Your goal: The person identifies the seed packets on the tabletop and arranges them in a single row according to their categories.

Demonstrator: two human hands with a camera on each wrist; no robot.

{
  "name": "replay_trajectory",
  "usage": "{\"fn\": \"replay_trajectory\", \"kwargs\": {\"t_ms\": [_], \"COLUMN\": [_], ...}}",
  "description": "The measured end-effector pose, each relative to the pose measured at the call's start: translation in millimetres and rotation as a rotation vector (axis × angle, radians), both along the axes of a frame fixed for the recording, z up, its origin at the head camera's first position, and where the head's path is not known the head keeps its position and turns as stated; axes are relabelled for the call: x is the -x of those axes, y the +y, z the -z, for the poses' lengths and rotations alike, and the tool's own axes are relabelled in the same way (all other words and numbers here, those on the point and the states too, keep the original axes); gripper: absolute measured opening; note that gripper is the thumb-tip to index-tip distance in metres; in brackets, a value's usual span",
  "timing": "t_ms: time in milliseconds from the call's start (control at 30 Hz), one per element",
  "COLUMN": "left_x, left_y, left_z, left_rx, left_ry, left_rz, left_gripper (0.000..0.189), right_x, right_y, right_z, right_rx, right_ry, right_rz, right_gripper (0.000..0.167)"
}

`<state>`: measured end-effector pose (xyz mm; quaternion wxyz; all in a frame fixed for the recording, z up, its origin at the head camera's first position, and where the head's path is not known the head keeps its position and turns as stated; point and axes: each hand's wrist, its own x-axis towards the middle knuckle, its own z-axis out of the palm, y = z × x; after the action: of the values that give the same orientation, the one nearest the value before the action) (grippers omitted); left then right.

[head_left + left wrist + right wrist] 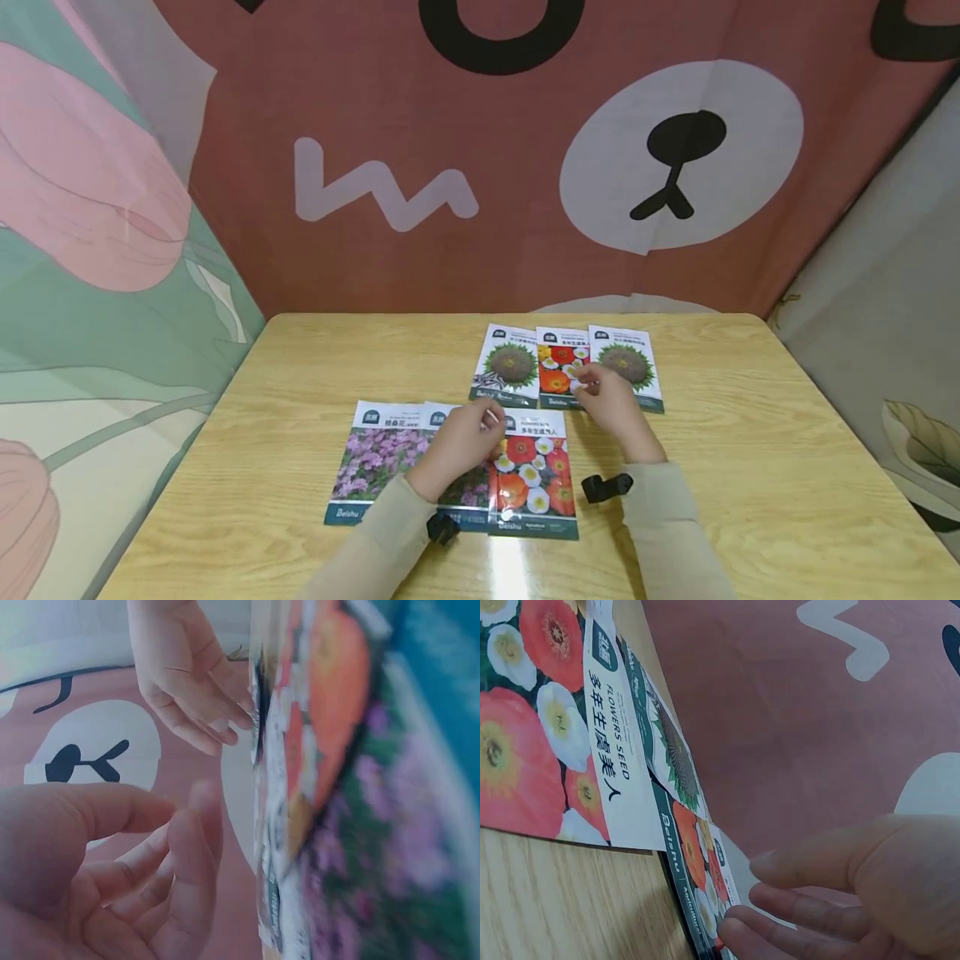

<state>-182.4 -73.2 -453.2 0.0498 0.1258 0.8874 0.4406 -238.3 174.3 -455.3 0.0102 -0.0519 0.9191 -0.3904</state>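
My left hand (466,441) hovers over the front row of seed packets, its fingers loosely bent and holding nothing. In the left wrist view the thumb (127,808) comes close to the index finger with nothing between them. Below it lie a pink-flower packet (385,457), a second one partly covered (472,492), and a poppy packet (531,475). Over the back row is my right hand (611,404), fingers relaxed, near a poppy packet (553,367); whether they touch it I cannot tell. Sunflower packets stand on both sides of it, left (510,365) and right (628,364).
The packets lie on a wooden table (720,467). A cloth with a bear print (420,258) hangs along its back edge, and printed cloths hang at the left (97,333) and right (877,275). Both wrists carry a small black device (606,487).
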Motion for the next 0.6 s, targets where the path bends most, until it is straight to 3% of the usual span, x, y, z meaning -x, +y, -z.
{"fn": "replay_trajectory", "kwargs": {"t_ms": [133, 300, 600], "left_x": [13.7, 32.5, 57.6], "left_y": [10.5, 25.8, 50.6], "left_z": [-6.5, -5.8, 5.1], "left_rx": [-0.053, -0.171, -0.216], "left_ry": [0.018, -0.02, -0.183], "left_rz": [-0.016, -0.028, -0.06], "left_gripper": [0.016, 0.028, 0.046], "right_x": [-0.8, 0.8, 4.7], "right_y": [1, -1, -7], "right_z": [0.6, 4.4, 10.4], "right_rx": [-0.007, -0.028, -0.084], "right_ry": [0.001, -0.002, 0.046], "right_rz": [-0.007, -0.038, -0.102], "right_gripper": [0.032, 0.035, 0.035]}}
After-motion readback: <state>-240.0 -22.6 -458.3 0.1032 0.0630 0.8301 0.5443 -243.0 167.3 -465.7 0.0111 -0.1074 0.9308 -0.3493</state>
